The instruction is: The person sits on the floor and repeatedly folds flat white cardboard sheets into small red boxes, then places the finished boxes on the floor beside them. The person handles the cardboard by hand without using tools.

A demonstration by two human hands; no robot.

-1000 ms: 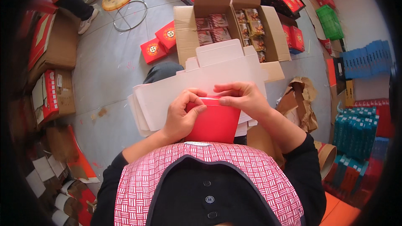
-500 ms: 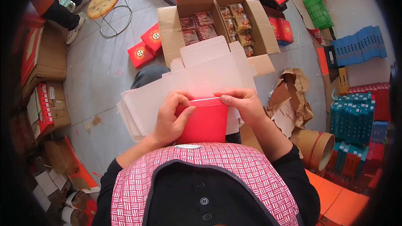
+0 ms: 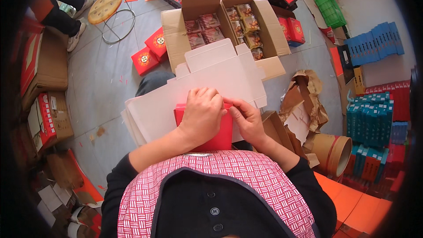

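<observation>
A red cardboard box stands close against my apron, above a stack of white unfolded carton sheets. Curled fingers of my left hand lie over the box's upper edge and left part, hiding much of its top. With thumb and fingertips, my right hand pinches the far right corner of the same box. Both hands meet near that corner, the left fingertips beside the right thumb.
Beyond the sheets an open brown carton holds wrapped packets. Red boxes lie to its left, near a round stool. On the right are crumpled brown paper, a cardboard tube and stacked teal boxes. Another person's legs show far left.
My left hand has swung from the box's left side to the right across its top, now curled over it. The right hand has shifted slightly nearer, and its fingers bend at the corner.
</observation>
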